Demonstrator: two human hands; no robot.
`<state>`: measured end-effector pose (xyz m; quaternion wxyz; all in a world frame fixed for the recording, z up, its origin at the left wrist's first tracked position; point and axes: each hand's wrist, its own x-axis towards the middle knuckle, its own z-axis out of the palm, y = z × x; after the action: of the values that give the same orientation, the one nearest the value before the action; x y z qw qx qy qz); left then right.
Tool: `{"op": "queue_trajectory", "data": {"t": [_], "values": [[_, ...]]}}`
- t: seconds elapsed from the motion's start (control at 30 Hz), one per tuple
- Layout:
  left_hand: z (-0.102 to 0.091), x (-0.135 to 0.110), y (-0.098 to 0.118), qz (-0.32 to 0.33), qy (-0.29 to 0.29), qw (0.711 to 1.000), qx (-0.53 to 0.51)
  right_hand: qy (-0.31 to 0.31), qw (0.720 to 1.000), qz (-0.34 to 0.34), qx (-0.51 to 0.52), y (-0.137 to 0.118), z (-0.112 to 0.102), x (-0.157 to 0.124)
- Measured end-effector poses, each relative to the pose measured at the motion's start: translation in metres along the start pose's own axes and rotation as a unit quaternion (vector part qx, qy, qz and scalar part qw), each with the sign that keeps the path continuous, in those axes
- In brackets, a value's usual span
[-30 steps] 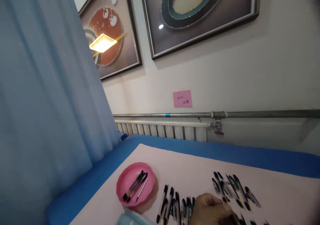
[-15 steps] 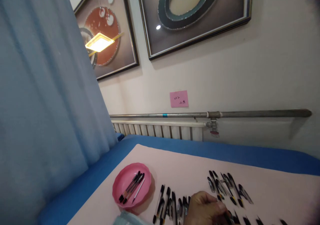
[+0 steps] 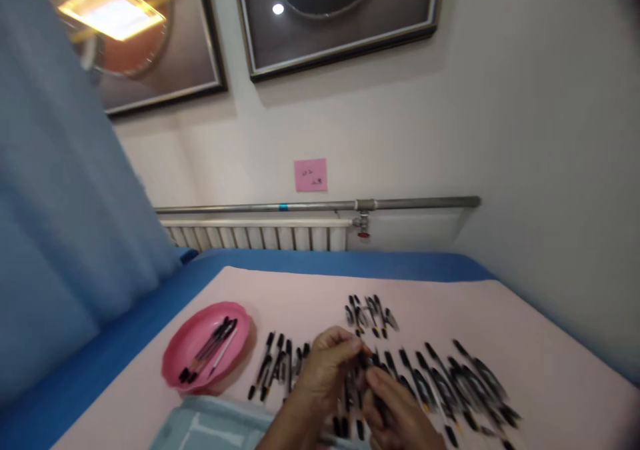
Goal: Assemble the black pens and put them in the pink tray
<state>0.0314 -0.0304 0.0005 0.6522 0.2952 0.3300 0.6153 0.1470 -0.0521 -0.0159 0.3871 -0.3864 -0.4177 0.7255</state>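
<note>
My left hand point(image 3: 325, 367) is closed, thumb and finger pinching one end of a dark pen point(image 3: 365, 362). Closed around its lower part is my right hand point(image 3: 397, 407); the fingers hide much of the pen, and blur softens the rest. Beneath and behind both hands lie black-capped pens point(image 3: 423, 387) in a loose row. A smaller group of pens point(image 3: 369, 317) lies farther back. To the left, a pink scalloped dish point(image 3: 173, 363) holds several dark pen pieces point(image 3: 210, 347) and a thin white refill point(image 3: 223, 350).
Pale pink paper point(image 3: 300, 297) covers the blue bed surface point(image 3: 350, 263). A light blue cloth or tray point(image 3: 205, 427) sits at the front left. A blue curtain point(image 3: 65, 237) hangs at left. Behind are a radiator point(image 3: 270, 237), a pipe point(image 3: 420, 203) and a pink note point(image 3: 311, 175).
The view has swung right and pulled back, showing more pens. My right hand has come into view, and both hands now meet at the pen.
</note>
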Motion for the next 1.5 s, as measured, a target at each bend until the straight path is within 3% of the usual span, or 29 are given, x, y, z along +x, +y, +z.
{"op": "queue_trajectory", "data": {"t": [0.1, 0.2, 0.3, 0.4, 0.47, 0.53, 0.6, 0.73, 0.87, 0.97, 1.07, 1.13, 1.23, 1.3, 1.4, 1.43, 1.5], "values": [[0.004, -0.005, 0.003, -0.016, -0.044, 0.999, 0.006, -0.071, 0.989, 0.047, 0.117, -0.002, 0.003, -0.004], [0.006, -0.007, 0.005, -0.021, -0.065, 0.998, 0.015, -0.108, 0.98, 0.064, 0.156, -0.008, 0.002, -0.006], [0.001, -0.002, 0.006, 0.01, -0.023, 0.998, 0.051, -0.072, 0.985, 0.029, 0.152, -0.016, -0.007, -0.002], [-0.01, 0.016, 0.011, 0.028, 0.059, 0.986, 0.155, 0.011, 0.981, -0.021, 0.191, -0.026, -0.026, 0.008], [-0.016, 0.033, 0.015, 0.021, 0.095, 0.948, 0.303, 0.066, 0.972, -0.04, 0.224, -0.031, -0.039, 0.014], [-0.016, 0.054, 0.016, 0.023, 0.117, 0.872, 0.475, 0.094, 0.965, -0.04, 0.241, -0.034, -0.047, 0.016], [-0.014, 0.075, 0.013, 0.022, 0.133, 0.822, 0.554, 0.1, 0.965, -0.039, 0.24, -0.035, -0.048, 0.016], [-0.01, 0.111, -0.001, 0.002, 0.164, 0.748, 0.643, 0.079, 0.973, -0.042, 0.214, -0.035, -0.045, 0.011], [-0.012, 0.127, -0.011, -0.036, 0.175, 0.695, 0.696, 0.074, 0.971, -0.044, 0.223, -0.039, -0.046, 0.009], [-0.013, 0.13, -0.013, -0.056, 0.173, 0.683, 0.707, 0.076, 0.972, -0.044, 0.218, -0.041, -0.047, 0.01], [-0.01, 0.127, -0.009, -0.063, 0.169, 0.698, 0.693, 0.079, 0.977, -0.038, 0.194, -0.04, -0.047, 0.01], [-0.008, 0.119, -0.003, -0.064, 0.164, 0.724, 0.667, 0.084, 0.98, -0.039, 0.173, -0.04, -0.047, 0.009], [-0.006, 0.097, 0.014, -0.05, 0.143, 0.78, 0.608, 0.099, 0.988, -0.036, 0.113, -0.039, -0.044, 0.007], [-0.006, 0.076, 0.026, -0.033, 0.124, 0.833, 0.538, 0.1, 0.994, -0.022, 0.048, -0.035, -0.039, 0.005], [-0.006, 0.046, 0.035, -0.037, 0.097, 0.958, 0.266, 0.077, 0.994, -0.031, -0.069, -0.026, -0.029, 0.003], [-0.005, 0.038, 0.035, -0.046, 0.091, 0.98, 0.169, 0.067, 0.99, -0.053, -0.112, -0.022, -0.025, 0.003], [-0.004, 0.027, 0.03, -0.062, 0.088, 0.993, 0.046, 0.06, 0.973, -0.115, -0.193, -0.014, -0.02, 0.003]]}}
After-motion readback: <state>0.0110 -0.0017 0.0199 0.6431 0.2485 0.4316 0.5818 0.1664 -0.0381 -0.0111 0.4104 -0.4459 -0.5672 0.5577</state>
